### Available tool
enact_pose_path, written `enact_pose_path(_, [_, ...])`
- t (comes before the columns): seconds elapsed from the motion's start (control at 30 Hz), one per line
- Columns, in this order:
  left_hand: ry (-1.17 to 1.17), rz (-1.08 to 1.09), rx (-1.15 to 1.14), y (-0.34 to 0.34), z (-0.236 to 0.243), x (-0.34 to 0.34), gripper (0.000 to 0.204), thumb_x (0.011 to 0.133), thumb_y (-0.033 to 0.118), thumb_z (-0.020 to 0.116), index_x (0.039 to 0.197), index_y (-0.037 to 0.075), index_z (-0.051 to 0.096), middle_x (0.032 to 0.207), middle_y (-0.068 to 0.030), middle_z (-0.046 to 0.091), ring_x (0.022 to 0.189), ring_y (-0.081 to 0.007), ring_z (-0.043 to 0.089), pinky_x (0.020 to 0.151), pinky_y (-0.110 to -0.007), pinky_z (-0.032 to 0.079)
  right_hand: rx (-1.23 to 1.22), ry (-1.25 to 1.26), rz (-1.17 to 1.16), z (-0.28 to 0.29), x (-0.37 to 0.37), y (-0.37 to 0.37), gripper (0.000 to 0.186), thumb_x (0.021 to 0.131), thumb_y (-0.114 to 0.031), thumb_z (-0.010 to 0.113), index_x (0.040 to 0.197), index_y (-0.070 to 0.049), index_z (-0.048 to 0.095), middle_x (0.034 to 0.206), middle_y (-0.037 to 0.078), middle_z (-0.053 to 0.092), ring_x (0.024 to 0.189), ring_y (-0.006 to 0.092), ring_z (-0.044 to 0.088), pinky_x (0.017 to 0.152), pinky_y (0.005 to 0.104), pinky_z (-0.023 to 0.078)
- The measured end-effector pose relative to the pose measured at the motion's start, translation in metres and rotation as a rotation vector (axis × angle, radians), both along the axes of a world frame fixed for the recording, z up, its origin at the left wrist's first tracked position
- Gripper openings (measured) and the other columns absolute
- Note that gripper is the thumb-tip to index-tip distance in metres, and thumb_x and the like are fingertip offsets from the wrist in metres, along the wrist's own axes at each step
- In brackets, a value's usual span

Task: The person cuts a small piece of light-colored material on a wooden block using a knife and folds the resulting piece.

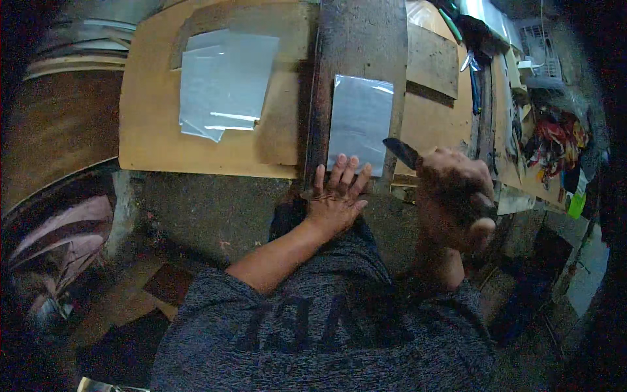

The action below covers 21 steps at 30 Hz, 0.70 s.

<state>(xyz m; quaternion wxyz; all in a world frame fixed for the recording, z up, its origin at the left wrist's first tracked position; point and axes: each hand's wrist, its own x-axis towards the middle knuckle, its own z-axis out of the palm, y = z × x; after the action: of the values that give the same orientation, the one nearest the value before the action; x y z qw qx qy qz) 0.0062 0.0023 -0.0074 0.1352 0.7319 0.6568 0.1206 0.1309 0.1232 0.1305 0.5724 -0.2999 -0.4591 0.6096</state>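
Observation:
A rectangular stack of clear, shiny plastic sheets [361, 117] lies on a dark wooden plank [359, 39] in front of me. My left hand [335, 204] is open, its spread fingertips pressing on the near edge of the stack. To the right of it, my right hand [455, 193] is raised and closed around the handle of a knife [400, 151]. The dark, pointed blade is aimed left, close to the stack's right edge; whether it touches cannot be made out. Further left, more clear plastic sheets [228, 85] rest in an uneven pile.
A tan board [150, 104] supports the left pile. Beyond the plank on the right are a brown panel [434, 62], blue-handled tools [475, 88], a red bundle [558, 140] and a white basket [539, 46]. A pinkish bundle [72, 228] sits low at left.

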Motion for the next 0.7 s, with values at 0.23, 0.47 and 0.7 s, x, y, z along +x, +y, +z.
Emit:
enact_pose_path(0.23, [0.022,0.019,0.017,-0.006,-0.012,0.002,0.069,0.076,0.045,0.062,0.135,0.016,0.039,0.143,-0.0114,0.027,0.139,-0.0313,0.010,0.108,-0.057,0.005,0.052,0.221,0.302,0.000,-0.029,-0.017,0.064,0.070,-0.063,0.065,0.095,-0.005,0.052,0.090,0.010,0.053,0.083,0.0242,0.048,0.082,0.0424,0.037])
enact_pose_path(0.47, [0.164,-0.048,-0.081,-0.005,-0.005,0.001,0.066,0.079,0.046,0.060,0.134,0.016,0.040,0.140,-0.0116,0.031,0.138,-0.0320,0.011,0.108,-0.057,0.006,-0.002,0.029,0.338,-0.028,-0.024,-0.003,0.075,0.069,-0.063,0.065,0.107,0.001,0.050,0.107,0.018,0.051,0.102,0.0339,0.050,0.096,0.0526,0.036])
enact_pose_path(0.7, [-0.021,0.021,0.026,-0.001,-0.005,0.003,0.080,0.076,0.046,0.063,0.142,0.018,0.027,0.147,-0.0108,0.022,0.139,-0.0310,0.012,0.109,-0.056,0.006,0.022,-0.052,0.230,-0.013,-0.020,-0.013,0.067,0.072,-0.061,0.062,0.096,0.000,0.050,0.087,0.014,0.051,0.081,0.0285,0.049,0.081,0.0448,0.040])
